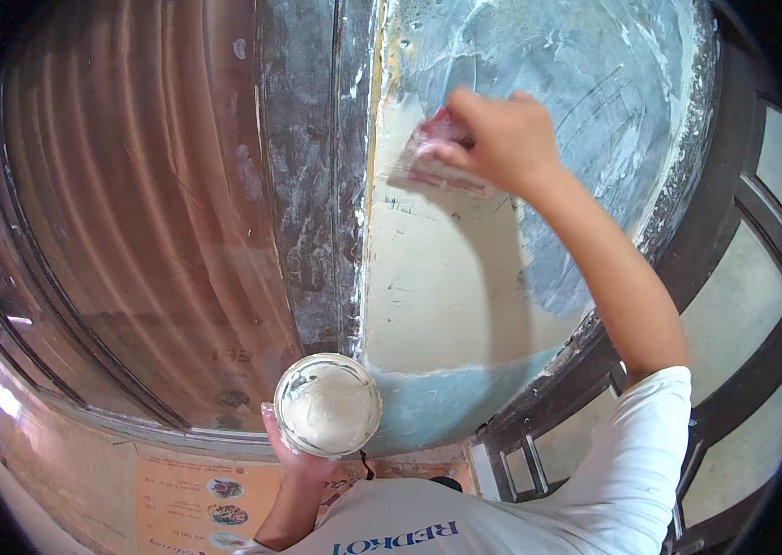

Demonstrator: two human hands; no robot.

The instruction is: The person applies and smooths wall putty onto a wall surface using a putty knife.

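My right hand (pixel 502 139) is raised against a wall panel (pixel 595 102) and grips a putty knife (pixel 433 162) with a reddish handle, its wide blade pressed flat on the surface. Around the blade the panel is blue-grey above and coated with cream putty (pixel 437 287) below. My left hand (pixel 294 458) holds a round plastic tub (pixel 328 405) of cream putty from beneath, low in the view, close to my chest.
A dark, paint-streaked metal post (pixel 312 185) runs down beside the panel. Left of it is a large glass pane (pixel 132 213) with brown reflections. A dark metal window grille (pixel 743 277) stands at the right. An orange poster (pixel 197 499) lies below.
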